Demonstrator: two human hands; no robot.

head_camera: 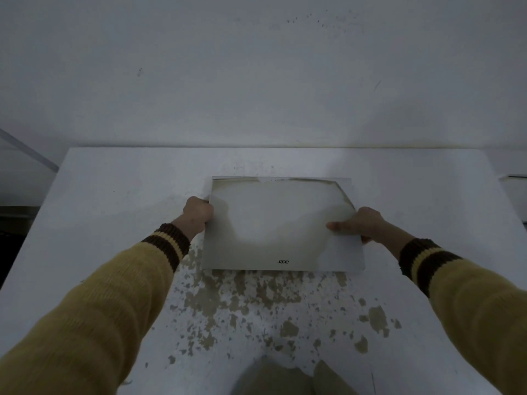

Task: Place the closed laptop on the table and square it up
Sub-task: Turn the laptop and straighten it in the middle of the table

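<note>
A closed silver laptop [281, 223] with a small dark logo near its front edge is over the middle of the white table [114, 201]. My left hand [198, 211] grips its left edge with the fingers curled around it. My right hand [358, 223] holds its right edge, thumb lying on top of the lid. The lid is glossy and mirrors the wall. The laptop's sides run nearly parallel to the table's edges. Whether it rests fully on the table or hovers just above it I cannot tell.
The table's white paint is chipped in brown patches [256, 297] in front of the laptop. A white wall [256, 67] rises right behind the table's far edge. A dark gap lies past the table's left edge [17, 223]. Another white surface [514, 192] shows at far right.
</note>
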